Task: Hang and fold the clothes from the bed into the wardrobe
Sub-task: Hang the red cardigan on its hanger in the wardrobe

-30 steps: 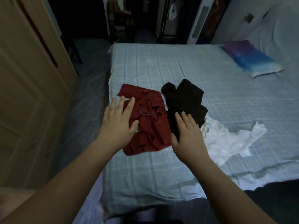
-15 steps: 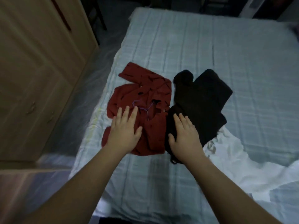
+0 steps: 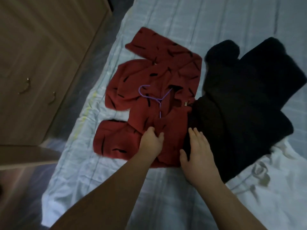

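While the camera has dipped closer over the last second, both hands have slid down from hovering above the clothes to the near hem of the red garment [image 3: 149, 103], so the first pickup looks about to start; nothing is lifted or hung yet. Left hand [image 3: 152, 143] has gone from flat and spread to fingers curled, pinching a fold of red fabric at its lower edge. Right hand [image 3: 197, 148] is flat, fingers straight and together, pressing where the red piece meets the black garment [image 3: 245, 97]; it holds nothing.

Red garment lies crumpled on the bed [image 3: 166, 19], centre frame, black dash print, sleeves out toward 10 o'clock. A purple wire hanger [image 3: 154, 97] is already threaded in its neck, hook pointing to 11 o'clock, so this piece is probably meant for hanging. Black garment touches it at 3 o'clock, bunched, fuzzy texture. White cloth [image 3: 274, 171] sits under the black one's near edge, at 4 o'clock. Wardrobe [image 3: 41, 63] stands at 9 o'clock, doors closed, two metal handles visible.

Judgement: task barely begun, all three items remain on the bed, and the doors need opening before anything goes in.
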Motion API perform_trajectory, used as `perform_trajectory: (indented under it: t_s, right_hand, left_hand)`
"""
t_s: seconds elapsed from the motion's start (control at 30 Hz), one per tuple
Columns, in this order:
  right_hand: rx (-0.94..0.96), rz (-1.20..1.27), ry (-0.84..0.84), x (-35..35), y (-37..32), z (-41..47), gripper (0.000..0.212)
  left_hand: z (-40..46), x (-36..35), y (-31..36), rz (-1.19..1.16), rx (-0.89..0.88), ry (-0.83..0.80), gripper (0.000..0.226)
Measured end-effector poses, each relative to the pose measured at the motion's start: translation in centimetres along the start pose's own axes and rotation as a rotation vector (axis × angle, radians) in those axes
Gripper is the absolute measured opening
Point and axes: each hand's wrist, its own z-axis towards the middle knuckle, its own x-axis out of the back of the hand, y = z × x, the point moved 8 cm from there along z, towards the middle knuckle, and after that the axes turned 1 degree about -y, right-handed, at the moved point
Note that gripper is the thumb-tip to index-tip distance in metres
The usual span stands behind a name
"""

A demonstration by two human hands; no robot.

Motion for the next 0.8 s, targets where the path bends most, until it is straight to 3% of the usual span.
perform_trajectory:
  t_s: [0.17,0.3,0.47,0.67,0.8]
  right_hand:
    - [-0.015,0.048,-0.043,-0.4,0.7,-0.6,0.074]
    - [-0.014,0.060,-0.055,0.7,0.3,-0.6,0.074]
    - [0.002,0.091,0.011,4.7,-2.2,-0.8,0.071]
    - [0.106,0.109,0.100,12.1,-9.6,-3.6,0.074]
    - [0.187,0.121,0.188,18.7,-15.6,-6.4,0.074]
  left_hand:
    - [0.8,-1.6,0.0,-0.218,0.075,-0.026,0.066]
    - [-0.6,1.0,2.4,-0.172,-0.008,0.123,0.055]
    - [-5.2,8.6,6.2,-0.210,-0.234,0.332,0.022]
    - [-12.5,20.4,11.9,-0.359,-0.427,0.320,0.018]
    - [-18.0,29.5,16.5,-0.268,-0.561,0.328,0.010]
